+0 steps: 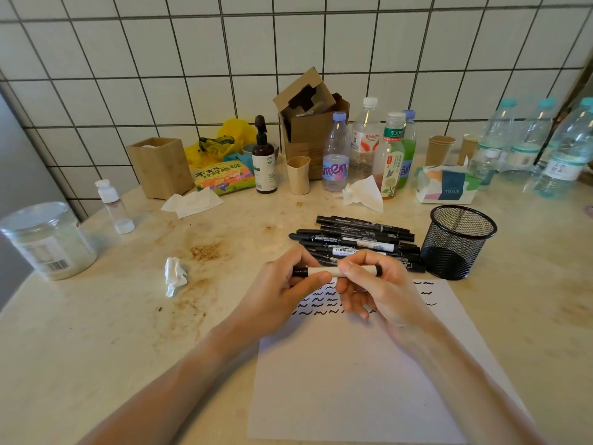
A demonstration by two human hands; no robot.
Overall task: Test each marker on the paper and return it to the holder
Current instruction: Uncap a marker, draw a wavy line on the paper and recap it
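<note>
left hand [282, 284] + right hand [375, 284] pinch white-barrelled black-capped marker [337, 271] horizontally | probably uncapping over scribbled white paper [353, 364] | black mesh holder [459, 242] empty

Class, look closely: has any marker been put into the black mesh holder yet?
No. The mesh holder stands empty, while the markers lie piled on the table beside it.

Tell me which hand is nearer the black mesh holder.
Right. The right hand grips the marker just left of the mesh holder; the left hand has its grip on the marker's other end, farther left.
</note>
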